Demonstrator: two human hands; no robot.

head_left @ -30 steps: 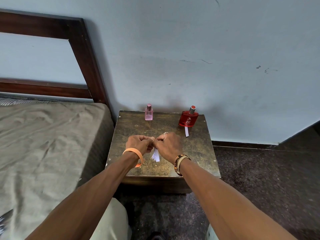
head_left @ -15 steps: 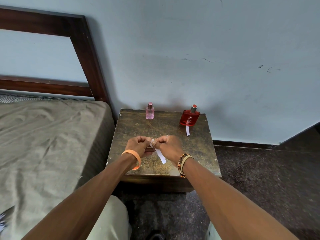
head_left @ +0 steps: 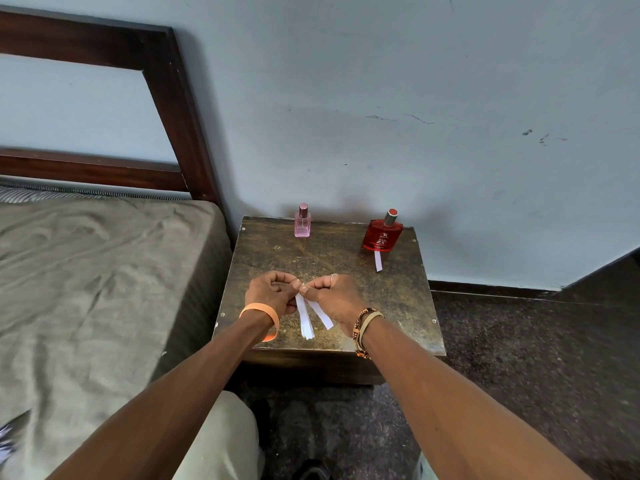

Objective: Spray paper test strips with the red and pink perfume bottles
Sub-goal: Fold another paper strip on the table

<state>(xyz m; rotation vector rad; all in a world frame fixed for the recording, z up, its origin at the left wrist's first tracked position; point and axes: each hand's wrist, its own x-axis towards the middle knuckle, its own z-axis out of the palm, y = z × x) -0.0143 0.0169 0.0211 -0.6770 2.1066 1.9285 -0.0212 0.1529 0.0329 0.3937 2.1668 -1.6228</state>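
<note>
A small pink perfume bottle (head_left: 302, 221) stands at the back of the worn wooden bedside table (head_left: 401, 299). A larger red perfume bottle (head_left: 382, 233) stands at the back right, with one white paper strip (head_left: 378, 260) lying in front of it. Over the table's middle my left hand (head_left: 272, 294) and my right hand (head_left: 329, 296) meet, fingers curled. My left hand pinches the top of a hanging bunch of white strips (head_left: 305, 318). My right hand pinches a single strip (head_left: 322, 315) that angles away to the right.
A bed with a grey-brown sheet (head_left: 97, 292) and a dark wooden headboard (head_left: 166, 109) stands close on the left of the table. A pale blue wall (head_left: 415, 98) is right behind the bottles. Dark speckled floor (head_left: 536, 358) lies to the right.
The strips were bunched between my closed hands; now one strip is drawn off to the right in my right hand, apart from the bunch in my left hand.
</note>
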